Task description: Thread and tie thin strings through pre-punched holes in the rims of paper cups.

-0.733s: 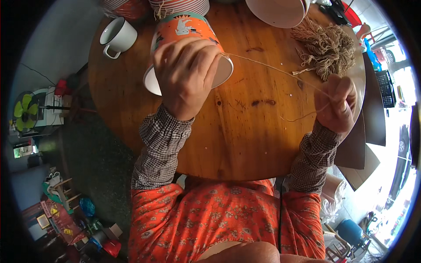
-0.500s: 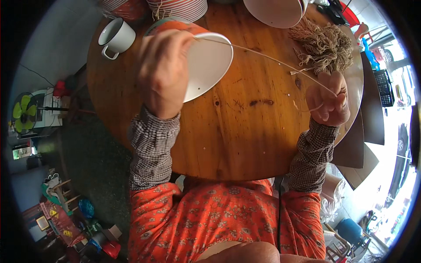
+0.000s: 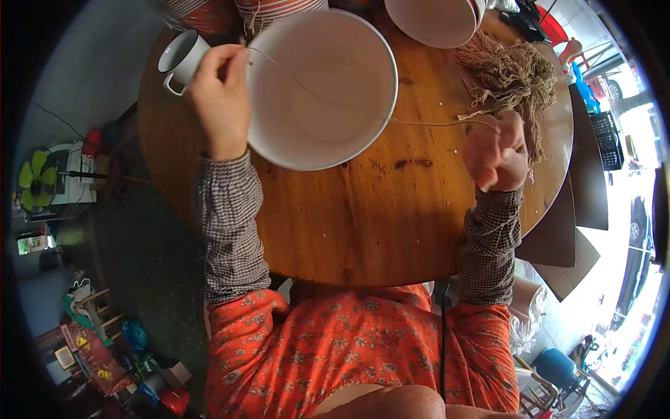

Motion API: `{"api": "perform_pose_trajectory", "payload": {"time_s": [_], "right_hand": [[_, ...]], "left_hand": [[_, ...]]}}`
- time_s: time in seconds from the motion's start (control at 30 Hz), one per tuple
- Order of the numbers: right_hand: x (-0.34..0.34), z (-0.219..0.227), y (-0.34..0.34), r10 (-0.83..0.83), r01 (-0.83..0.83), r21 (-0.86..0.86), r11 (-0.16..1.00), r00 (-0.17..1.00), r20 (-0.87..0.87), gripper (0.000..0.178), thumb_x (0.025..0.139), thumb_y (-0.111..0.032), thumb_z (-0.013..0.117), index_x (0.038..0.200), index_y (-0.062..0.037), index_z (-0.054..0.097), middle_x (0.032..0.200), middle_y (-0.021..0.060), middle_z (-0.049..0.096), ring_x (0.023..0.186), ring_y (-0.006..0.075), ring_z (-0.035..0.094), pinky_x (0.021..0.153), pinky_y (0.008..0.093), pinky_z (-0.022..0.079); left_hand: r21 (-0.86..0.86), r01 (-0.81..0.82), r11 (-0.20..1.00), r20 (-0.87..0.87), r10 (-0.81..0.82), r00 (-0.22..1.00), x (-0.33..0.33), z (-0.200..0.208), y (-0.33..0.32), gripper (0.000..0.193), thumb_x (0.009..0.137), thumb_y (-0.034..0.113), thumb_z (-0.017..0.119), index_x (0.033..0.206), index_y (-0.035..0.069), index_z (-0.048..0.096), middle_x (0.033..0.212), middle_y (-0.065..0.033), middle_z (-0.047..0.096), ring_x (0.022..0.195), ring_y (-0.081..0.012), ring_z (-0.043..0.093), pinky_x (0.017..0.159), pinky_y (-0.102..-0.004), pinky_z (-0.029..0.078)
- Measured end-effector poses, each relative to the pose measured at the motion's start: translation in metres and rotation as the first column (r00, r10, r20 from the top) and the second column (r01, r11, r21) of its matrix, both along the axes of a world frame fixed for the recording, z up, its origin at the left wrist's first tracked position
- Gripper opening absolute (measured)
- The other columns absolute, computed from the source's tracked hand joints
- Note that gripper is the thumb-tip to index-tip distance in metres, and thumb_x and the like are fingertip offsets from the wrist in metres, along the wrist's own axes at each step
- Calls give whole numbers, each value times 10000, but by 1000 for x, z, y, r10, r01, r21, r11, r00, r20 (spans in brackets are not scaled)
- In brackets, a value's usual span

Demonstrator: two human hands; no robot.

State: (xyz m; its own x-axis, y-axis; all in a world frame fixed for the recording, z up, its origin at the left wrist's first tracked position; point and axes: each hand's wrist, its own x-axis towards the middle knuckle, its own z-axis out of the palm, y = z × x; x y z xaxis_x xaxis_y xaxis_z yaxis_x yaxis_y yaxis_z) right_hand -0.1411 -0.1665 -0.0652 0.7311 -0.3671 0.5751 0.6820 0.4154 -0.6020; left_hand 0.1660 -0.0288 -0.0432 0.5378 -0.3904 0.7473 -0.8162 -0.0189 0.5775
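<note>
String (image 3: 426,123) | we see it taut, long axis left to right, crossing the white bowl (image 3: 321,87) | left hand (image 3: 222,98) pinches one end at the bowl's rim | right hand (image 3: 497,150) clenches the other beside the twine bundle (image 3: 513,77) | round wooden table (image 3: 363,216).

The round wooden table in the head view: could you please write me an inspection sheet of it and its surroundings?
Surface: round wooden table, marked.
Job's things: large white bowl, tilted; thin tan string stretched between the hands.
Clutter: white mug; tangled tan twine bundle; second white bowl.
Hands: left hand at the bowl's rim, pinching string; right hand closed on string.
Cables: nothing seen.
Surroundings: yellow fan on the left.
</note>
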Motion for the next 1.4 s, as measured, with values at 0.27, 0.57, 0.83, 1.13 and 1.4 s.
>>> {"api": "perform_pose_trajectory", "payload": {"time_s": [0.27,0.57,0.83,1.13,1.4], "right_hand": [[24,-8,21,-91,114,198,974,988,-121,82,946,-17,503,1015,-10,548,945,143,636,735,211,644,638,308,537],[25,-4,25,-57,54,279,959,998,2,111,961,-11,474,1049,-31,538,987,123,619,827,209,638,723,303,530],[22,-3,24,-29,19,276,961,999,30,126,964,-11,468,1067,-23,538,975,116,624,827,195,636,711,292,534],[29,13,38,-857,723,-461,515,440,-267,249,939,-37,558,1176,29,526,955,59,644,658,65,569,567,203,480],[31,16,59,-559,419,-383,823,718,-416,177,931,-61,599,1087,21,583,939,57,644,781,80,610,690,221,512]], "left_hand": [[-86,11,996,336,19,942,-14,5,-13,158,855,75,671,998,11,659,913,-105,681,835,-243,653,745,-314,513],[83,571,817,65,-576,815,-140,5,0,217,802,69,706,1012,51,654,945,-84,674,896,-264,622,807,-369,463],[205,525,826,133,-555,821,-145,7,-2,154,793,81,710,933,78,646,885,-17,670,864,-211,625,882,-349,398],[259,579,773,-72,-582,810,-131,20,5,41,843,96,620,872,80,595,809,-4,680,648,-125,637,1038,-375,279],[252,587,769,-56,-594,802,-125,19,5,37,846,108,625,854,86,596,736,25,626,643,-130,606,1009,-372,308]]}}
